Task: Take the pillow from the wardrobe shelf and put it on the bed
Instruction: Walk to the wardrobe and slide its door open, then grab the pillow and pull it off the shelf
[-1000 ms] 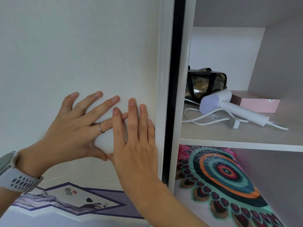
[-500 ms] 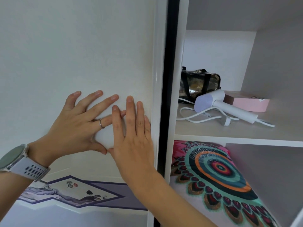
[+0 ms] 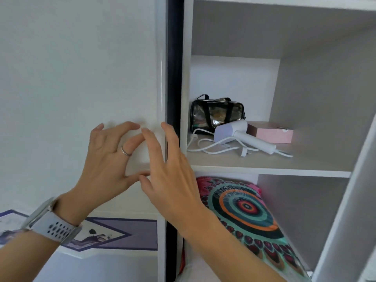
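Note:
A pillow (image 3: 246,212) with a bright pattern of concentric teal, orange and red rings lies on the lower wardrobe shelf at the right; my right forearm hides its lower left part. My left hand (image 3: 107,159), with a ring and a white watch on its wrist, hovers with curled, spread fingers in front of the white sliding door (image 3: 81,78). To its right, at the door's edge, my right hand (image 3: 168,176) is spread and holds nothing. The bed is out of view.
On the upper shelf (image 3: 264,165) lie a clear black-trimmed bag (image 3: 217,112), a white hair dryer (image 3: 242,133) with its cord and a pink box (image 3: 274,135). A white upright (image 3: 343,200) bounds the compartment at the right. A purple graphic (image 3: 114,235) decorates the door's lower part.
The door has slid left and more of the shelves shows. Both hands have lifted their palms off the door; their fingers are now curled and spread instead of flat.

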Motion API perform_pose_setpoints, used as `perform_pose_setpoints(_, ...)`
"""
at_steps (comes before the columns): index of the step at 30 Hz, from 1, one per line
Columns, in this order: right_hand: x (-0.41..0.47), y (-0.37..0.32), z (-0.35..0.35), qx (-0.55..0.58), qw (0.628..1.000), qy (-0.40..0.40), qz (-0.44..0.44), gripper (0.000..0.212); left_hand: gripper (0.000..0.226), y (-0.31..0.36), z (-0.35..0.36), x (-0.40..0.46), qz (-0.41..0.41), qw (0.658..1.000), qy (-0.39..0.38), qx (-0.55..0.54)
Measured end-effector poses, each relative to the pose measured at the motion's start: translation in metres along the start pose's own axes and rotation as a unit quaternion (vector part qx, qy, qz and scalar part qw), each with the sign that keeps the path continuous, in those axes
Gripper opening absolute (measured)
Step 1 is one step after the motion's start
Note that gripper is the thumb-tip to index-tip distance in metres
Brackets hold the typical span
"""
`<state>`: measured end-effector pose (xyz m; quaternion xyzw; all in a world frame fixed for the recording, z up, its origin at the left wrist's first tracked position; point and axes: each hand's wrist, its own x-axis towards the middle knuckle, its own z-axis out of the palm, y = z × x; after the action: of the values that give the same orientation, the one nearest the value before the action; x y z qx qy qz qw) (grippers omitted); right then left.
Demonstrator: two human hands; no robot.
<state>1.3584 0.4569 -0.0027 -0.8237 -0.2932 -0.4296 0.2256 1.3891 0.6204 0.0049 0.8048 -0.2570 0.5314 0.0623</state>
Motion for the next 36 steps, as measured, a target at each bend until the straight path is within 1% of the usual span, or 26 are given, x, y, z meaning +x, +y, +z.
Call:
perform_pose_setpoints(3, -0.017, 0.026, -0.035, -0.031, 0.999, 0.007, 0.025, 0.08, 0.075, 0.04, 0.007, 0.016, -0.022, 0.999, 0.005, -0.033)
perform_pose_setpoints(6, -0.039, 0.058, -0.072, -0.057, 0.996, 0.004, 0.061, 0.084, 0.077, 0.082, 0.019, 0.029, -0.025, 0.996, 0.005, -0.082)
perform_pose_setpoints(10, -0.071, 0.1, -0.122, -0.071, 0.992, 0.006, 0.105, 0.085, 0.074, 0.137, 0.036, 0.033, -0.035, 0.992, -0.033, -0.117)
perform_pose_setpoints(16, -0.115, 0.145, -0.188, -0.091, 0.984, 0.007, 0.152, 0.082, 0.071, 0.208, 0.046, 0.052, -0.066, 0.989, -0.069, -0.113)
perform_pose_setpoints(20, -0.137, 0.163, -0.217, -0.082, 0.985, 0.004, 0.151, 0.082, 0.068, 0.244, 0.05, 0.054, -0.076, 0.988, -0.067, -0.118)
perform_pose_setpoints(25, -0.158, 0.178, -0.237, -0.071, 0.987, -0.013, 0.145, 0.082, 0.062, 0.27, 0.052, 0.042, -0.124, 0.98, -0.099, -0.119)
perform_pose_setpoints(27, -0.165, 0.182, -0.24, -0.068, 0.986, -0.021, 0.152, 0.083, 0.062, 0.275, 0.054, 0.038, -0.131, 0.978, -0.116, -0.112)
perform_pose_setpoints(32, -0.178, 0.195, -0.238, -0.064, 0.983, -0.038, 0.165, 0.082, 0.068, 0.277, 0.066, 0.028, -0.155, 0.97, -0.158, -0.098)
perform_pose_setpoints(36, -0.193, 0.21, -0.226, -0.063, 0.98, -0.054, 0.183, 0.082, 0.072, 0.271, 0.091, 0.013, -0.167, 0.958, -0.216, -0.09)
